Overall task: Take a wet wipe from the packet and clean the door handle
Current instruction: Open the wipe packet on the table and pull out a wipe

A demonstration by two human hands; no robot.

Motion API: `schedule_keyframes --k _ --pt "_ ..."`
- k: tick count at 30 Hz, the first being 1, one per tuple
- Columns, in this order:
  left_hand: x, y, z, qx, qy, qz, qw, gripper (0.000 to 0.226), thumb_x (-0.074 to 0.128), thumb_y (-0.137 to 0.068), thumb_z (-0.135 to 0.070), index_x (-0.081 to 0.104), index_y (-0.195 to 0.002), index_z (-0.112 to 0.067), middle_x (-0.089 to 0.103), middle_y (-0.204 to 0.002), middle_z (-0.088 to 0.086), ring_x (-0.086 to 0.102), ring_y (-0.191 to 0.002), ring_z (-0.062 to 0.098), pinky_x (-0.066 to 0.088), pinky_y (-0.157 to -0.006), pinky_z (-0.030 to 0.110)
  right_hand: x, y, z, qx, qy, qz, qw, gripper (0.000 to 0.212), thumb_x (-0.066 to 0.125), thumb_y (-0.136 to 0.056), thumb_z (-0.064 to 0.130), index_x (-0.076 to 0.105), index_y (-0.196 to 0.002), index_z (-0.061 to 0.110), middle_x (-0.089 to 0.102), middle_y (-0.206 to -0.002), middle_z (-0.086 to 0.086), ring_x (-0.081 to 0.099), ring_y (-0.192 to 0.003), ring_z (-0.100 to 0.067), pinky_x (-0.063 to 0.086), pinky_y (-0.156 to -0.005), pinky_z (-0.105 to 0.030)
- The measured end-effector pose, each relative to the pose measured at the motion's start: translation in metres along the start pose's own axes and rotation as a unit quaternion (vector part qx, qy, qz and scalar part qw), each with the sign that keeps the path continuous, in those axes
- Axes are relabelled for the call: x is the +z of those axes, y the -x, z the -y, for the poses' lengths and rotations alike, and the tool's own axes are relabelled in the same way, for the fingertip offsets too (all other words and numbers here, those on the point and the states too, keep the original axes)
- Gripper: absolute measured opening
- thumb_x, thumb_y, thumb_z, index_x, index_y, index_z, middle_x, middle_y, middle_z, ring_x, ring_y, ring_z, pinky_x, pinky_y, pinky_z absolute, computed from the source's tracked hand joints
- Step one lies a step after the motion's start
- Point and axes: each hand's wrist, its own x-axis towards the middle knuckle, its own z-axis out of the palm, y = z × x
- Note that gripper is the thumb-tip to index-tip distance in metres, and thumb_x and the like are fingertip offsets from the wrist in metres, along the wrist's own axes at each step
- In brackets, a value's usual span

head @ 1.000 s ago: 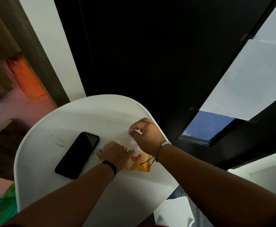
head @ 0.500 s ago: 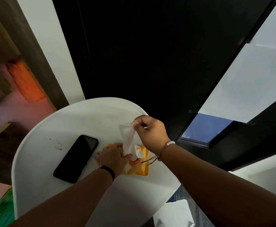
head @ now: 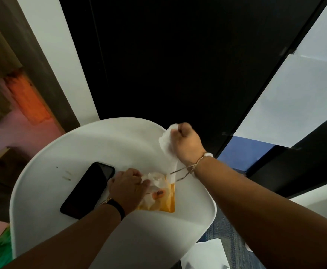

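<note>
An orange wet wipe packet (head: 165,201) lies on the white round table (head: 92,144). My left hand (head: 128,188) presses down on the packet, thumb across its opening, where another wipe bunches up. My right hand (head: 186,141) is raised above the table's far right edge, fingers closed on a white wet wipe (head: 167,150). The wipe hangs stretched from my fist down to the packet's opening. The tall dark door (head: 168,55) stands behind the table; no door handle is visible in the dark.
A black phone (head: 87,190) lies face up on the table just left of my left hand. White paper (head: 203,256) lies on the blue floor at the lower right. An orange and pink wall is at the left.
My right hand has risen up and to the right, drawing the wipe out of the packet. My left hand stays on the packet.
</note>
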Motion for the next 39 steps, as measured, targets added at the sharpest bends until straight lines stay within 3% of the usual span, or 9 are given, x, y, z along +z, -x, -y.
schedule_keyframes --k 4,7,13,18,22,25,30,34,39 --pt "0.000 -0.003 0.005 0.053 -0.052 -0.036 0.997 0.032 0.040 -0.078 -0.042 0.061 -0.096 -0.027 0.069 -0.088 -0.001 0.062 -0.090 0.027 0.034 -0.082 0.038 0.016 0.010 -0.027 0.065 0.117 0.110 0.985 0.024 0.054 -0.088 0.024 0.044 -0.109 0.018 0.059 -0.093 -0.009 0.060 -0.082 -0.027 0.053 -0.073 -0.039" --pt "0.003 -0.004 0.010 0.096 -0.039 -0.031 0.994 0.021 0.047 -0.072 -0.020 0.053 -0.089 -0.030 0.066 -0.078 -0.004 0.065 -0.073 0.024 0.040 -0.071 0.033 0.022 0.022 -0.041 0.032 0.310 0.215 0.926 0.045 0.061 -0.079 0.021 0.047 -0.121 0.019 0.057 -0.113 -0.011 0.056 -0.102 -0.029 0.046 -0.078 -0.029" --pt "0.004 -0.003 0.009 0.150 -0.171 0.003 0.974 0.029 0.040 -0.063 -0.038 0.067 -0.068 -0.029 0.063 -0.071 -0.009 0.061 -0.066 0.018 0.042 -0.059 0.031 0.035 0.036 -0.060 0.004 0.477 0.252 0.842 0.039 0.068 -0.073 0.049 0.059 -0.098 0.020 0.061 -0.096 -0.003 0.058 -0.091 -0.023 0.052 -0.078 -0.036" --pt "0.002 -0.001 0.009 0.219 -0.206 -0.001 0.954 0.027 0.045 -0.067 -0.045 0.064 -0.061 -0.028 0.062 -0.070 -0.014 0.059 -0.065 0.014 0.043 -0.057 0.031 0.032 0.034 -0.056 0.041 0.402 0.272 0.873 0.042 0.067 -0.072 0.046 0.064 -0.105 0.020 0.065 -0.102 -0.005 0.059 -0.095 -0.023 0.052 -0.083 -0.037" --pt "0.003 -0.002 0.010 0.209 -0.206 0.011 0.956 0.029 0.042 -0.067 -0.044 0.063 -0.059 -0.026 0.065 -0.072 -0.015 0.060 -0.063 0.014 0.044 -0.055 0.030 0.037 0.034 -0.058 0.077 0.362 0.273 0.888 0.041 0.066 -0.067 0.056 0.067 -0.084 0.019 0.066 -0.081 -0.002 0.060 -0.078 -0.018 0.052 -0.073 -0.034" --pt "0.005 -0.005 0.009 0.202 -0.106 0.064 0.971 0.025 0.043 -0.074 -0.035 0.063 -0.074 -0.020 0.068 -0.082 -0.001 0.062 -0.073 0.026 0.044 -0.061 0.032 0.038 0.033 -0.053 0.098 0.322 0.269 0.902 0.029 0.066 -0.073 0.044 0.065 -0.071 0.015 0.055 -0.061 -0.001 0.055 -0.068 -0.019 0.047 -0.064 -0.031" --pt "0.005 -0.001 -0.003 0.107 0.042 0.090 0.989 0.016 0.055 -0.080 -0.019 0.050 -0.094 -0.022 0.058 -0.081 -0.001 0.052 -0.073 0.020 0.042 -0.063 0.030 0.034 0.023 -0.037 0.096 0.327 0.244 0.908 0.026 0.059 -0.079 0.027 0.065 -0.073 0.002 0.051 -0.063 -0.009 0.051 -0.067 -0.022 0.042 -0.057 -0.028" --pt "0.005 -0.003 0.002 0.167 0.000 0.089 0.982 0.017 0.051 -0.080 -0.024 0.064 -0.090 -0.021 0.068 -0.087 0.002 0.056 -0.086 0.021 0.038 -0.069 0.023 0.028 0.018 -0.033 0.091 0.354 0.228 0.902 0.018 0.058 -0.078 0.021 0.063 -0.070 0.005 0.041 -0.053 -0.002 0.047 -0.060 -0.020 0.032 -0.046 -0.020" --pt "0.007 -0.007 0.014 0.268 -0.085 0.035 0.959 0.022 0.048 -0.072 -0.039 0.069 -0.076 -0.032 0.072 -0.079 -0.018 0.059 -0.066 0.017 0.046 -0.050 0.028 0.025 0.018 -0.029 0.082 0.349 0.235 0.904 0.023 0.055 -0.083 0.021 0.064 -0.077 0.001 0.047 -0.061 -0.007 0.050 -0.072 -0.024 0.037 -0.053 -0.024"
